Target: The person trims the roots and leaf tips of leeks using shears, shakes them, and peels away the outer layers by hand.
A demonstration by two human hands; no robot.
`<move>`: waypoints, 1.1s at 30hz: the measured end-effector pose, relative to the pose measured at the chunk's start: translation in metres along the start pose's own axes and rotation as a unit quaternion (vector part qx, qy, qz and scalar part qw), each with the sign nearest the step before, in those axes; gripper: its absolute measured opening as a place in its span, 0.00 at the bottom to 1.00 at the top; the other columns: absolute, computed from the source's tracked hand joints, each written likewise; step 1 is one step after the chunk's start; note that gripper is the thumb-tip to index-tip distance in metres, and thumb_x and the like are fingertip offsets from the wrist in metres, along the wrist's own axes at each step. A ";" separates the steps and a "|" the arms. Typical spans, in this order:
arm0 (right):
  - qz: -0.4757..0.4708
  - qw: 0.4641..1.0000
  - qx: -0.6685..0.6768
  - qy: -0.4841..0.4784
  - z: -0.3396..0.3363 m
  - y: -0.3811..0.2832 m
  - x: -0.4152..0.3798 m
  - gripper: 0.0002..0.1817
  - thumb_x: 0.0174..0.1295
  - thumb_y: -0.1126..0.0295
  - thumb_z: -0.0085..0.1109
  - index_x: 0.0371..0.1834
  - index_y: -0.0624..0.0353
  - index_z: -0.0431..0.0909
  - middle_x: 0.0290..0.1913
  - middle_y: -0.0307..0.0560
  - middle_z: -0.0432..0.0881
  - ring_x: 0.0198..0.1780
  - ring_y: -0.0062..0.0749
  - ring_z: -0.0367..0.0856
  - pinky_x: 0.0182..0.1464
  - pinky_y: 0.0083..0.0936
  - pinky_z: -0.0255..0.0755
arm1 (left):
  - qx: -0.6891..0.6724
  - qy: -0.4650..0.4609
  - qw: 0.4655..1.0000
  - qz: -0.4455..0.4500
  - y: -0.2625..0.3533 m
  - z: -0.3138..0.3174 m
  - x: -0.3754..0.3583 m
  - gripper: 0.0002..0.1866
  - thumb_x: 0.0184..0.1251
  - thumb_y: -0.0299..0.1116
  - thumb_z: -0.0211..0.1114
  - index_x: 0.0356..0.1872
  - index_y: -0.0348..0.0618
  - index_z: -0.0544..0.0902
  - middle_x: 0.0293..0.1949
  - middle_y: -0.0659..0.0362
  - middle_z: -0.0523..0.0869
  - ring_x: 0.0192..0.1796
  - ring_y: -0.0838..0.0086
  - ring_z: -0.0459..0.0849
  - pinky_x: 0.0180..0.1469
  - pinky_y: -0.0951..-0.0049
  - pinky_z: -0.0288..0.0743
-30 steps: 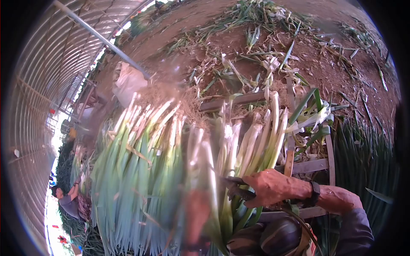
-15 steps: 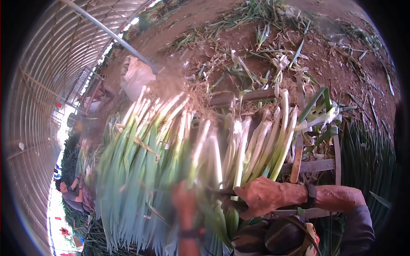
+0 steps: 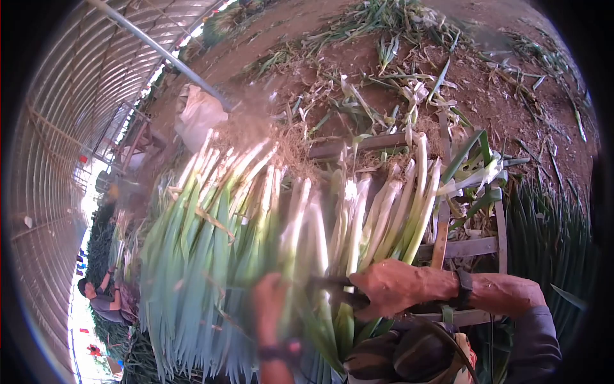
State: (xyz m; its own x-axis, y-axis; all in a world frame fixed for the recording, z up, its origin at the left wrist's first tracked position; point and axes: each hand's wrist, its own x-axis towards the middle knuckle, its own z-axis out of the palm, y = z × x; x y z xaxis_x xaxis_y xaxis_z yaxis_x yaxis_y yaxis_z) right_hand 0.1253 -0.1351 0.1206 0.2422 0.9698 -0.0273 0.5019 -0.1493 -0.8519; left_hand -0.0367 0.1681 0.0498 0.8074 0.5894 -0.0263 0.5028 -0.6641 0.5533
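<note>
For good handling, best to support the long green onions (image 3: 214,224) low on the stems with the left hand (image 3: 268,307), between 6 and 7 o'clock, and to guide the dark tool (image 3: 328,281) slowly with the right hand (image 3: 393,289), between 4 and 5 o'clock. Press only gently, so as not to bruise the soft leaves (image 3: 185,301), and mind the fingers near the tool. Better also to hold the roots (image 3: 291,153) level. Right hand curled firmly around the tool, exact kind not clear; left hand too blurred, so cannot tell how far bent or whether holding any stalk. Onions laid side by side from 8 o'clock across to 3 o'clock, roots toward 12, leaves toward 7. Looking fresh: shiny white stems, turning light green, then bluish green, with brown hairy roots and some dry yellowish strips
</note>
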 end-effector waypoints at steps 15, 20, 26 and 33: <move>0.088 0.994 -0.063 0.012 -0.011 0.010 0.022 0.29 0.54 0.55 0.69 0.53 0.65 0.78 0.30 0.60 0.85 0.36 0.59 0.86 0.41 0.49 0.80 | -0.057 0.096 0.992 -0.060 -0.063 0.052 0.031 0.17 0.65 0.27 0.62 0.54 0.34 0.84 0.39 0.50 0.89 0.40 0.63 0.86 0.47 0.63 0.78; 0.127 0.991 -0.050 0.014 -0.016 0.029 0.032 0.44 0.55 0.57 0.69 0.77 0.50 0.65 0.32 0.56 0.86 0.37 0.56 0.87 0.43 0.47 0.80 | 0.121 0.076 0.990 0.021 -0.039 0.061 0.030 0.22 0.64 0.22 0.61 0.60 0.42 0.82 0.44 0.45 0.86 0.46 0.49 0.85 0.54 0.54 0.77; 0.116 0.993 -0.020 0.010 -0.021 0.026 0.028 0.44 0.55 0.59 0.68 0.79 0.48 0.64 0.32 0.55 0.86 0.36 0.55 0.87 0.43 0.45 0.80 | 0.286 0.194 0.916 0.206 0.003 0.057 0.028 0.20 0.66 0.25 0.64 0.60 0.42 0.80 0.47 0.46 0.83 0.49 0.44 0.82 0.53 0.50 0.76; 0.056 0.995 -0.071 0.038 -0.002 0.028 0.028 0.46 0.55 0.60 0.68 0.80 0.49 0.62 0.30 0.54 0.85 0.34 0.57 0.85 0.41 0.46 0.80 | 0.173 0.069 0.974 0.129 0.018 0.059 0.027 0.17 0.67 0.30 0.67 0.55 0.39 0.79 0.45 0.44 0.84 0.47 0.45 0.84 0.49 0.51 0.79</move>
State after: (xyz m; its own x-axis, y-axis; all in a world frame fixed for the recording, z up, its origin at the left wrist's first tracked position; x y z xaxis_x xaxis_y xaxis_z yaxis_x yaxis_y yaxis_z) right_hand 0.1480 -0.1127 0.0972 0.3623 0.9291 -0.0747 0.5795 -0.2873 -0.7627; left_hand 0.0123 0.1448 0.0101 0.8834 0.4227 0.2021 0.3819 -0.8995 0.2121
